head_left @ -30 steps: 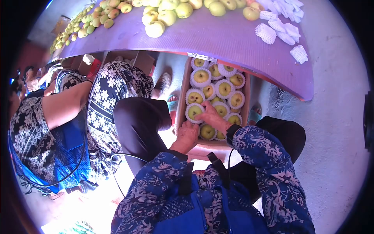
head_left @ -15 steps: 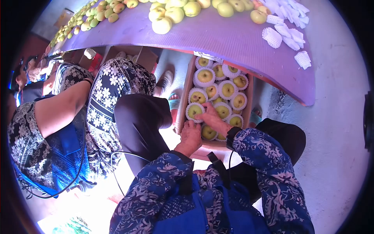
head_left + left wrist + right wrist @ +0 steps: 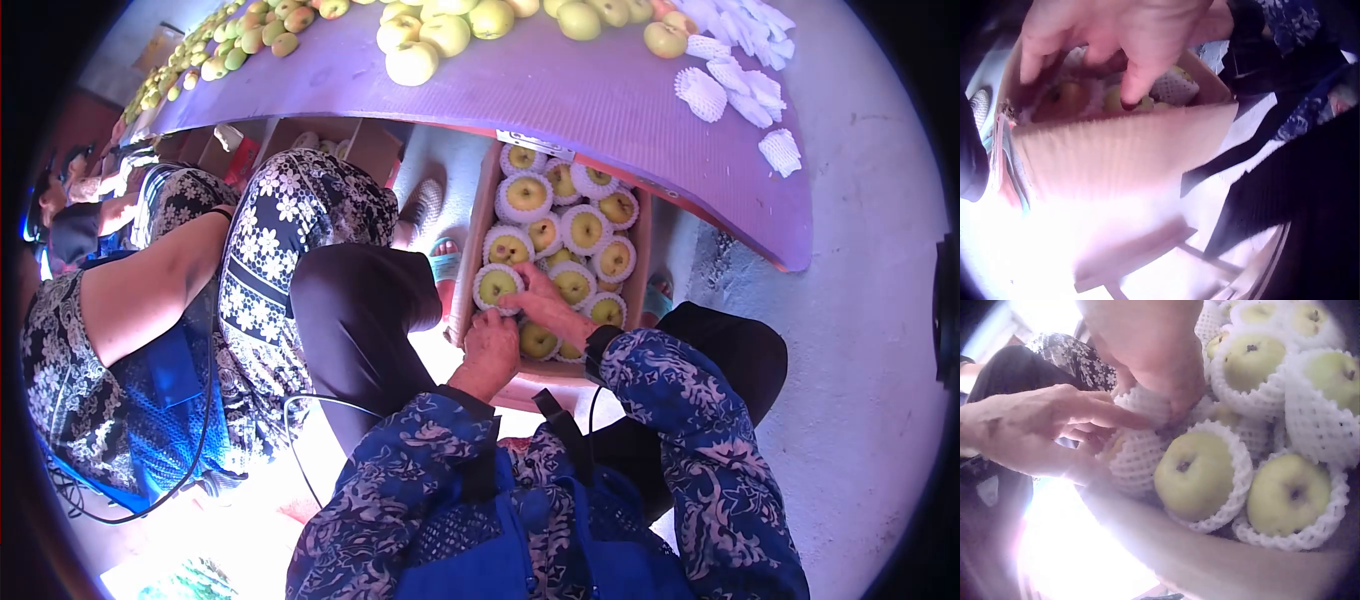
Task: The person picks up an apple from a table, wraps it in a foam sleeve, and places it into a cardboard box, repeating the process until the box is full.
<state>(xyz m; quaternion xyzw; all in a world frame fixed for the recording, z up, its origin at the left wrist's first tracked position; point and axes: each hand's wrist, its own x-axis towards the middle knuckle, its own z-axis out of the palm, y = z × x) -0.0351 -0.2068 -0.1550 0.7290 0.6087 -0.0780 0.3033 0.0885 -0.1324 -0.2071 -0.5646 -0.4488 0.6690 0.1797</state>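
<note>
A cardboard box [image 3: 484,190] holds several yellow-green apples in white foam nets, stems up. My right hand [image 3: 548,305] grips a netted apple [image 3: 495,287] near the box's left side, thumb and fingers at its edge. Close beside it, my left hand [image 3: 491,347] reaches over the near left corner of the box. In the right wrist view, the left hand's [image 3: 1041,428] extended index finger touches a foam net [image 3: 1138,464]. The left wrist view shows the left hand's fingers [image 3: 1138,78] spread and pointing down inside the box wall [image 3: 1122,147].
A purple-covered table [image 3: 560,95] overhangs the far end of the box. Loose apples [image 3: 445,35] and spare foam nets [image 3: 700,93] lie on it. Another person [image 3: 150,290] sits close on the left. My knees flank the box, and a cable [image 3: 290,430] hangs on the left.
The head view has shifted slightly. The left hand has moved a little further over the box corner, while the right hand keeps its grip on the same apple.
</note>
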